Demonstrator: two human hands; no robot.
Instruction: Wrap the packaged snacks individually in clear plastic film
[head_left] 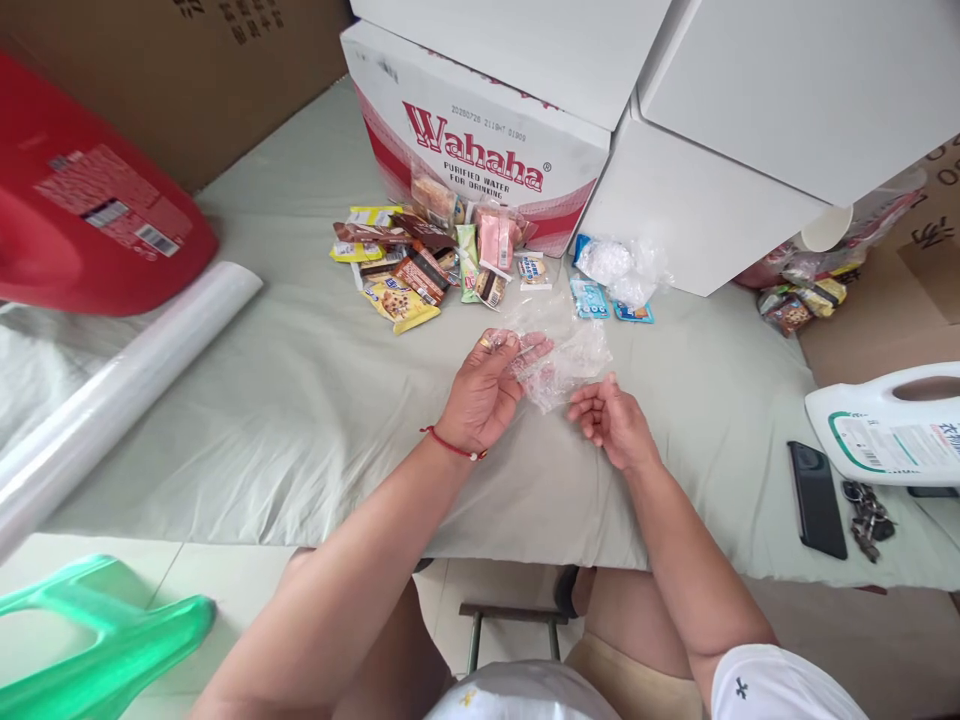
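My left hand [487,390], a red string bracelet at its wrist, is closed on a crumpled clear plastic bag [562,365]. The thin film spreads to the right from my thumb and fingers. Beside the bag's lower right edge is my right hand [611,420], thumb raised and fingers loosely bent, with nothing visible between them. Beyond my hands lies a pile of wrapped snacks, among them a yellow cookie packet [401,303], a green packet [467,262] and a pink packet [495,235]. Blue sachets [590,298] lie behind the bag, near a white item in clear plastic [606,258].
A Wahaha water carton [480,140] and white boxes [735,190] stand at the back. At left are a red jug [97,200] and a plastic film roll [127,390]. A phone [817,500], keys [870,520] and a white bottle [885,425] lie at right.
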